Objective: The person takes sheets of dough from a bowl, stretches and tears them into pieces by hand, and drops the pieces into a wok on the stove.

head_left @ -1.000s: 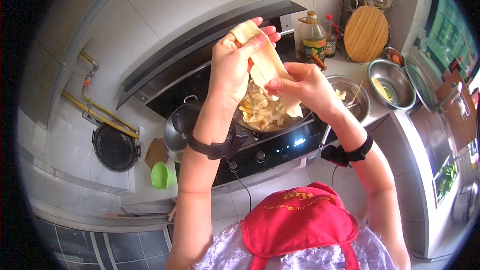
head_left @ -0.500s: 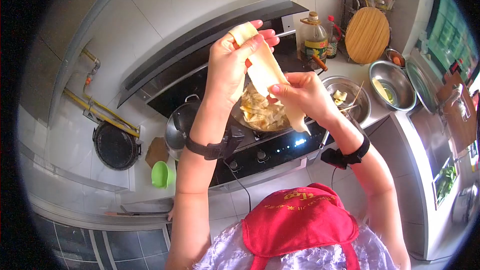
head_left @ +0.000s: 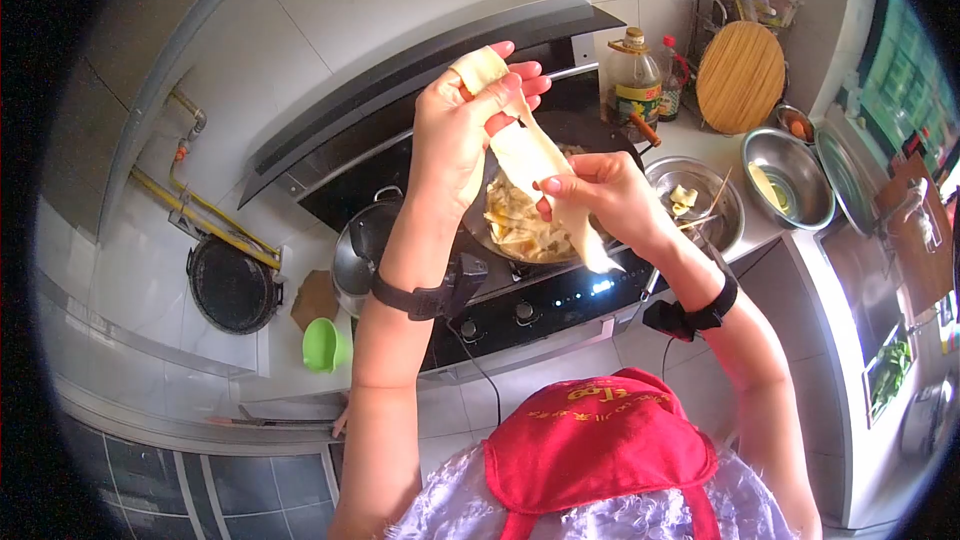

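Note:
A pale, flat dough strip stretches between my two hands above the wok. My left hand has the upper end draped over its palm, with the thumb pressed on it and the fingertips extended. My right hand pinches the lower part between thumb and fingers, and a loose end hangs below it. Just under the left thumb the strip is split most of the way across; a narrow part on the right seems to still join both sides. Below, the wok on the stove holds many pale dough pieces, partly hidden by my hands.
A metal bowl with dough scraps and chopsticks stands right of the wok, and another metal bowl lies beyond it. An oil bottle and a round wooden board stand behind. Left are a lidded pot and a green container.
A split has opened across the dough strip below my left thumb. My right hand has moved slightly down and left with the lower part.

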{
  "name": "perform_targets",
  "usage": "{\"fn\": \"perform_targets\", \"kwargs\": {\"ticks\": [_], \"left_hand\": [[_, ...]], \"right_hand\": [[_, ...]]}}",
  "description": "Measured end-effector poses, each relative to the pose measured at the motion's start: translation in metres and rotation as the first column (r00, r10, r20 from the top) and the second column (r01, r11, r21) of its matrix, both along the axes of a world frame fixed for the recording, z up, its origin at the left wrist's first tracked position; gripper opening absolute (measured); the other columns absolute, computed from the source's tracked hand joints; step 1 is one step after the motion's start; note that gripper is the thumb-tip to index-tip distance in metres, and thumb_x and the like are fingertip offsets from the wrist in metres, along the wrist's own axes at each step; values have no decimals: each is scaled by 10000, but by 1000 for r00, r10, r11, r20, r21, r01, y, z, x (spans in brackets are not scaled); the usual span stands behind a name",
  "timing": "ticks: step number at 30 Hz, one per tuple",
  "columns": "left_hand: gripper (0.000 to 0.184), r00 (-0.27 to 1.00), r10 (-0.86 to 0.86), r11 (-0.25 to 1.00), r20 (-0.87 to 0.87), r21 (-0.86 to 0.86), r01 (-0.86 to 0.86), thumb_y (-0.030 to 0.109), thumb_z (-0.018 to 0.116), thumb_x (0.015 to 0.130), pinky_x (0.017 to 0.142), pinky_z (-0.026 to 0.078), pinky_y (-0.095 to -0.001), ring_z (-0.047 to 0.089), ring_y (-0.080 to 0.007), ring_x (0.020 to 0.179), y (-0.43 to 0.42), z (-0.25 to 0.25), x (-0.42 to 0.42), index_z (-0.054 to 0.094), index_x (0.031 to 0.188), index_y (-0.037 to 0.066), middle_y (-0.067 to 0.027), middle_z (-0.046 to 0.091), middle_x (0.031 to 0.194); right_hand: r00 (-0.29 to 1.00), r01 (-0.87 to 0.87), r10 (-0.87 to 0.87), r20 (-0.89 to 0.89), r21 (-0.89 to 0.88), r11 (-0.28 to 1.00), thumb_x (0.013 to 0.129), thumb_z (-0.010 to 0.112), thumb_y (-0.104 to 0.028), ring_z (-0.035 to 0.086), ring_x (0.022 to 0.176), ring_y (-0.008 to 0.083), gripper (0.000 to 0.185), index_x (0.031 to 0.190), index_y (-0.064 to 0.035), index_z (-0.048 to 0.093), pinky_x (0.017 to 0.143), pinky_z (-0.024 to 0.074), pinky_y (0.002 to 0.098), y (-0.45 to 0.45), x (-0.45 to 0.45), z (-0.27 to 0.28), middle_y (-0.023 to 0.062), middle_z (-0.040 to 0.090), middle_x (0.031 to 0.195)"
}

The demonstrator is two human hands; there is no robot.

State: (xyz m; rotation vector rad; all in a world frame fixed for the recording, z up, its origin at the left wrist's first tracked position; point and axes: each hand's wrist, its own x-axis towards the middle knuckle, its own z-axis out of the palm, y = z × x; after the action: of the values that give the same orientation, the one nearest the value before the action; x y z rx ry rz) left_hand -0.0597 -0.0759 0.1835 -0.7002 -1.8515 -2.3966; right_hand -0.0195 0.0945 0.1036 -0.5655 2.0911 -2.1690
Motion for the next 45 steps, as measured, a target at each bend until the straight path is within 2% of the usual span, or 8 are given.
{"fn": "perform_targets", "kwargs": {"ticks": [4, 11, 18, 28, 36, 38, 41, 45], "left_hand": [[462, 999, -35, 999, 30, -36, 36, 103, 630, 918, 910, 529, -354, 653, -261, 1027, -2, 2, 3, 471, 1341, 5, -165, 633, 1155], [985, 989, -110, 951, -99, -300, 76, -62, 754, 756, 833, 529, -310, 653, -175, 916, 1, -1, 9, 183, 1532, 142, -122, 628, 1013], [947, 975, 75, 979, -210, -169, -112, -79, 728, 773, 788, 534, -273, 654, -136, 819, -4, -7, 0, 198, 1529, 133, -60, 632, 892], [935, 945, 193, 961, -266, -145, -237, -72, 742, 760, 768, 532, -269, 657, -146, 812, -8, 2, -3, 225, 1516, 114, -76, 659, 849], [971, 971, 65, 981, -231, -161, -104, -94, 744, 732, 800, 557, -297, 640, -162, 885, -15, -3, -8, 225, 1519, 137, -139, 608, 1087], [949, 974, 24, 970, -224, -231, -78, -91, 756, 724, 812, 552, -292, 632, -154, 879, -13, -6, -4, 273, 1507, 142, -126, 586, 1133], [887, 966, 21, 945, -259, -309, -103, -69, 760, 738, 824, 534, -275, 620, -144, 884, -9, -8, -6, 331, 1486, 140, -98, 576, 1146], [586, 982, 36, 986, -183, -151, -64, 59, 650, 895, 824, 528, -286, 642, -157, 888, -9, -8, -13, 417, 1432, 86, -98, 652, 1059]], "right_hand": [[997, -70, 74, 26, -150, 986, 925, 665, -293, 629, 740, 61, 310, 1031, -4, 699, 677, 506, 225, -2, 1, 8, 14, 702, 836], [993, -57, 42, -112, -136, 989, 920, 672, -222, 623, 797, 64, 266, 1064, -2, 643, 719, 493, 225, 2, -11, 2, 23, 691, 884], [1000, -8, 4, -24, -153, 988, 864, 732, -138, 639, 749, 85, 213, 928, 2, 584, 662, 511, 226, 2, -4, 9, 68, 680, 864], [997, -74, 72, -17, -200, 977, 857, 728, -99, 655, 774, 93, 246, 1035, 12, 599, 730, 524, 234, 4, -13, -2, 65, 690, 892], [996, -89, 89, 9, -9, 996, 847, 741, -119, 660, 851, 107, 348, 1132, 13, 592, 791, 522, 262, 7, -18, -6, 51, 698, 928], [988, -151, 148, -38, -102, 983, 857, 736, -156, 639, 958, 120, 405, 1186, 14, 573, 862, 503, 272, 4, -18, 1, 60, 687, 1002], [972, -200, 176, -155, -156, 967, 881, 710, -177, 612, 1028, 119, 447, 1244, 16, 535, 900, 485, 274, 1, -22, 16, 66, 666, 1082], [991, -41, 39, -126, -15, 999, 876, 715, -177, 603, 803, 64, 207, 994, -11, 677, 740, 483, 238, 0, -33, 18, 14, 684, 849]]}}
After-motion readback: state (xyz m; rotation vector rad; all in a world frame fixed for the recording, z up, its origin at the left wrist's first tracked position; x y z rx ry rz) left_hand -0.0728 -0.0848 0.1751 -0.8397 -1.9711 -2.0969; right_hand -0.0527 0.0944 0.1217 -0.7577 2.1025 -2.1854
